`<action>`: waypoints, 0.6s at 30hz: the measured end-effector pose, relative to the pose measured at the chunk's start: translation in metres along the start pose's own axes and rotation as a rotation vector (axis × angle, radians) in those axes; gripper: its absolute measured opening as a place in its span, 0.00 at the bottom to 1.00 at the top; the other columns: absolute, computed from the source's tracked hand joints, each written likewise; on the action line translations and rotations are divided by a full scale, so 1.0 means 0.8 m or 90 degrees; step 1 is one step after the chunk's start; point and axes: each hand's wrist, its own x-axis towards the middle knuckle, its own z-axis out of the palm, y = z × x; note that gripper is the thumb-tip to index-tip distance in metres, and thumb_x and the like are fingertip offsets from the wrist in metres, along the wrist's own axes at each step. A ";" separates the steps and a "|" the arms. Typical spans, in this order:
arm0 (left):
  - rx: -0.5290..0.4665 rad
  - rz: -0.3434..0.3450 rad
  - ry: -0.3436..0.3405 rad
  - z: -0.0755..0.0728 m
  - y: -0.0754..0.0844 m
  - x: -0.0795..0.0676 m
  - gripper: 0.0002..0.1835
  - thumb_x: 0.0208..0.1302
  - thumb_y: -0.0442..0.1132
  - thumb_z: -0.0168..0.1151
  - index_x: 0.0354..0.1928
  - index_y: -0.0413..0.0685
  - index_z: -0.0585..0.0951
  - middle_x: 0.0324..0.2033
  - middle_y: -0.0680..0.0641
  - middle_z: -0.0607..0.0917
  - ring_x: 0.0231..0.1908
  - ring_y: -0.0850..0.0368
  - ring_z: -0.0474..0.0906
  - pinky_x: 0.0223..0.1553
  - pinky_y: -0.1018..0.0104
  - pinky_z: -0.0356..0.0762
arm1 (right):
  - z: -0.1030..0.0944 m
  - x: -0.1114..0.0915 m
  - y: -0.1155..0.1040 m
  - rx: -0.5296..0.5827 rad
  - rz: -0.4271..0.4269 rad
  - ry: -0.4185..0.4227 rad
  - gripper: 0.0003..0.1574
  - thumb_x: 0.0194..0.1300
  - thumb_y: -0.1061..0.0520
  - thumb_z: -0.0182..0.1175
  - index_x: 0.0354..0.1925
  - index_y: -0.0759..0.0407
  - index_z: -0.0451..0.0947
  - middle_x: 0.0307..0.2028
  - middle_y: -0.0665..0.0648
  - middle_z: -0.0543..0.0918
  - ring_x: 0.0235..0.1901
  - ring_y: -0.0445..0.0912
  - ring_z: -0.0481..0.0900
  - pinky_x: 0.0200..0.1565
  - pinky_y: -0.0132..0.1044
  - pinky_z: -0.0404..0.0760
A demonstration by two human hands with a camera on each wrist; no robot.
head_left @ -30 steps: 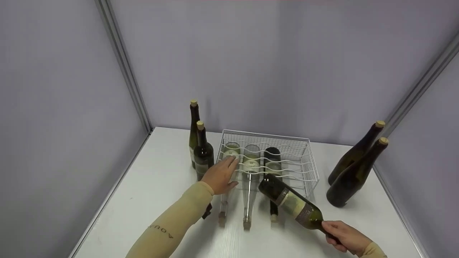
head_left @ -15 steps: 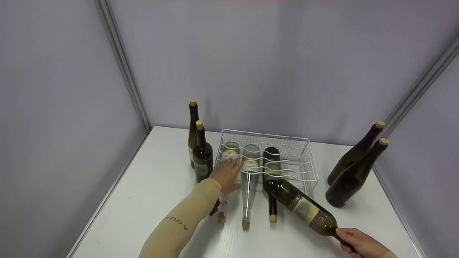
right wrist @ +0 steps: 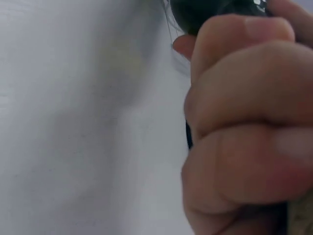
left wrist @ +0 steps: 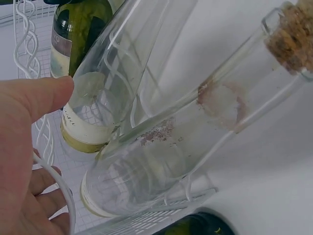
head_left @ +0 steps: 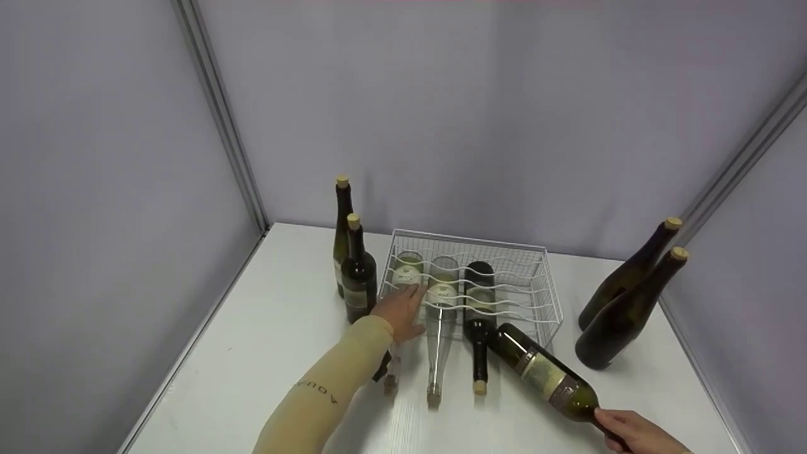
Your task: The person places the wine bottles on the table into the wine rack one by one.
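Observation:
My right hand [head_left: 637,432] grips the neck of a dark green wine bottle [head_left: 545,377], which slants with its base toward the rack's front edge. In the right wrist view, the curled fingers [right wrist: 244,107] fill the right side. My left hand [head_left: 398,312] lies over the left front of the white wire rack [head_left: 550,293], fingers extended and thumb apart. A clear corked bottle [left wrist: 171,142] lies beneath it, partly hidden in the head view. Beside that lie another clear bottle [head_left: 438,343] and a dark bottle [head_left: 480,359], corks facing me.
Two dark corked bottles [head_left: 342,221] [head_left: 358,274] stand left of the rack. Two more dark bottles [head_left: 621,284] [head_left: 621,331] stand at the right of the white table [head_left: 252,353]. Pale panels [head_left: 441,113] enclose the back and sides.
The right hand has drawn the held bottle right and toward me, and its base has moved off the dark bottle's shoulder to its right side. The left hand has shifted slightly right.

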 end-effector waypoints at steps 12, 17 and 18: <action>-0.035 -0.041 0.004 0.009 -0.004 0.011 0.52 0.55 0.57 0.69 0.74 0.49 0.51 0.71 0.34 0.55 0.71 0.36 0.48 0.67 0.45 0.53 | 0.004 0.000 -0.006 -0.014 0.028 0.062 0.35 0.73 0.35 0.44 0.48 0.66 0.72 0.24 0.49 0.74 0.21 0.39 0.68 0.24 0.31 0.69; -0.017 -0.041 0.000 0.011 -0.004 0.017 0.53 0.54 0.58 0.68 0.74 0.48 0.49 0.71 0.34 0.55 0.71 0.37 0.47 0.68 0.46 0.52 | 0.005 -0.002 -0.008 -0.023 0.026 0.083 0.34 0.73 0.34 0.43 0.43 0.65 0.72 0.24 0.49 0.74 0.20 0.40 0.67 0.24 0.31 0.69; -0.016 -0.042 -0.002 0.010 -0.003 0.017 0.53 0.54 0.58 0.68 0.74 0.48 0.49 0.71 0.34 0.55 0.71 0.37 0.47 0.68 0.46 0.52 | 0.006 -0.002 -0.009 -0.028 0.026 0.089 0.35 0.73 0.34 0.42 0.42 0.65 0.72 0.24 0.49 0.74 0.20 0.40 0.66 0.24 0.31 0.68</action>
